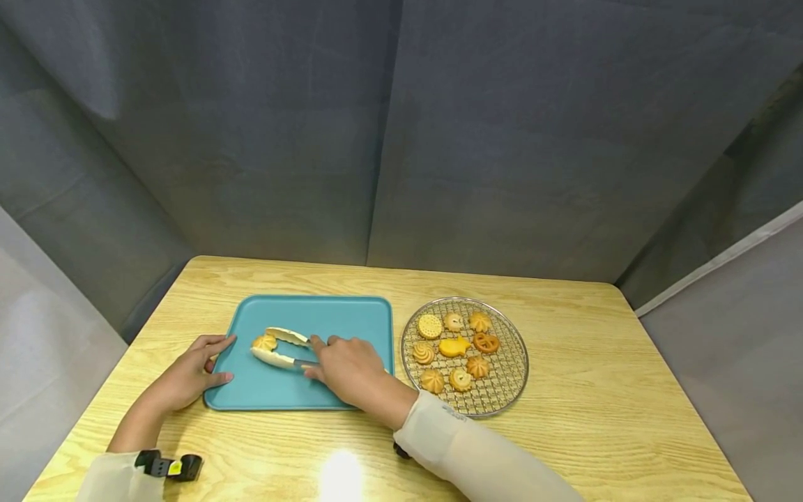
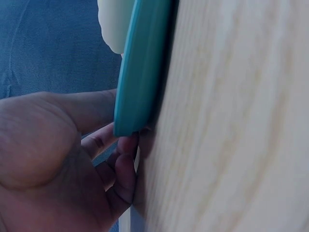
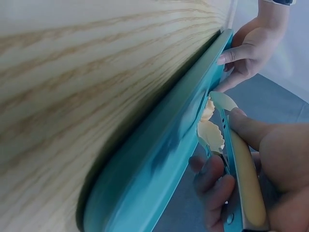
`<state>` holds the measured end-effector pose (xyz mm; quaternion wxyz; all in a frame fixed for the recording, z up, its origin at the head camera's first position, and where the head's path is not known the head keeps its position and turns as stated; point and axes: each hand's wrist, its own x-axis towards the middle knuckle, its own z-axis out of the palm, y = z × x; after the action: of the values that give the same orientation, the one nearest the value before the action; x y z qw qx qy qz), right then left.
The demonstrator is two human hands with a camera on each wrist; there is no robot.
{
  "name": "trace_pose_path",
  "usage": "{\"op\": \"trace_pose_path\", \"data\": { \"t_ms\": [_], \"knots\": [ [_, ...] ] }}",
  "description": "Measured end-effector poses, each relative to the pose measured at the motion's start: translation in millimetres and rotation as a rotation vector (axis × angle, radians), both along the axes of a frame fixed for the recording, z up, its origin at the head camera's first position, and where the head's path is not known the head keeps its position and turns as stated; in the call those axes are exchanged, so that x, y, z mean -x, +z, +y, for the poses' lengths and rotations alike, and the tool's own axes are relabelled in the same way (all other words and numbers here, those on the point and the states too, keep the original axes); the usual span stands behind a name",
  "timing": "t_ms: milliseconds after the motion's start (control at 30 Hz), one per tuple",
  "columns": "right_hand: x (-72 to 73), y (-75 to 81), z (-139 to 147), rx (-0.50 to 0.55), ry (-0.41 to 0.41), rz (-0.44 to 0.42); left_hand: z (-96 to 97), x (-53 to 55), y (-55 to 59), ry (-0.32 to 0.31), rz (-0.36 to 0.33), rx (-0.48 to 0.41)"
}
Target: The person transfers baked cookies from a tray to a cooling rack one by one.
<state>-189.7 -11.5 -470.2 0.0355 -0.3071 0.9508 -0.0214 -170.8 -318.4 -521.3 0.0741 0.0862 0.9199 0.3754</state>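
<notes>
A blue-green rectangular tray (image 1: 332,314) lies on the left part of the table. My left hand (image 1: 185,376) holds its left edge, thumb and forefinger over the rim; in the left wrist view, the other fingers curl below the tray's edge (image 2: 140,72). With my right hand (image 1: 351,366) I grip a pair of tongs (image 1: 274,358) with cream-coloured tips. Those tips stand on either side of a golden cookie (image 1: 263,343) at the tray's left side. From the right wrist, the tong tips partly hide the cookie, and whether they squeeze it I cannot tell.
Right of the tray stands a round wire rack (image 1: 511,376) with several cookies, among them a fish-shaped one (image 1: 454,346) and a pretzel (image 1: 486,342). Grey curtains (image 1: 502,139) hang behind the wooden table (image 1: 596,390).
</notes>
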Motion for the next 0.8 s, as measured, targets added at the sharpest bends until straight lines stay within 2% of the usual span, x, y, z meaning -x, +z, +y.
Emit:
{"op": "trace_pose_path", "data": {
  "t_ms": [167,567,800],
  "knots": [
    [-0.3,-1.8,5,0.010,-0.005,-0.003,-0.6,0.7,-0.8,-0.004,0.014,-0.004],
    [-1.8,-2.0,18,0.023,-0.002,0.011,-0.3,0.1,-1.2,0.004,-0.005,-0.005],
    [-3.3,-0.5,26,0.042,-0.023,-0.019,-0.3,0.4,-0.5,0.001,-0.017,-0.013]
  ]
}}
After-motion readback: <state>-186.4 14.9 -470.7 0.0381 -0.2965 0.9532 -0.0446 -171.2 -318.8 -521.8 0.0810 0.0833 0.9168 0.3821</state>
